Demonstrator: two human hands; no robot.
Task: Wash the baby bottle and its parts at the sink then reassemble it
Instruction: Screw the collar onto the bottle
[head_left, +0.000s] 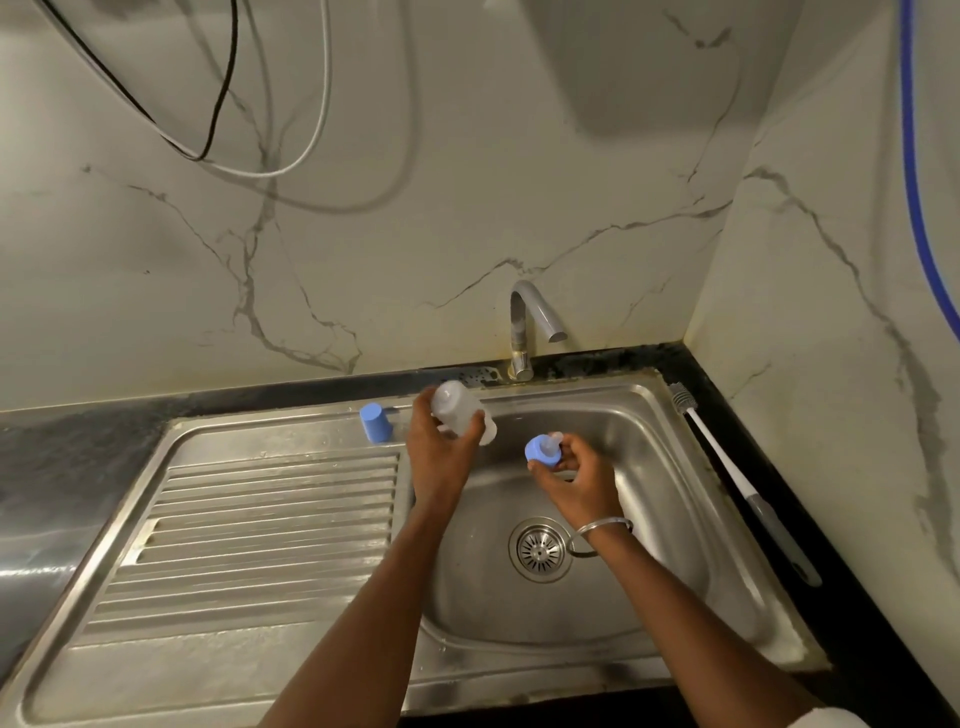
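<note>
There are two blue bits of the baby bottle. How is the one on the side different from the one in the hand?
The blue cap stands alone on the steel draining board; the blue nipple ring is held by the right hand over the sink. The cap is a plain closed cup shape; the ring has a clear nipple poking out. Nothing touches the cap; fingers grip the ring. Both are the same light blue.

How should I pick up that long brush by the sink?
Probably by the grey handle end of the bottle brush, coming from above. It lies flat on the dark counter right of the sink, bristles pointing toward the wall, so the thicker handle is nearest you and gives fingers more to wrap around.
</note>
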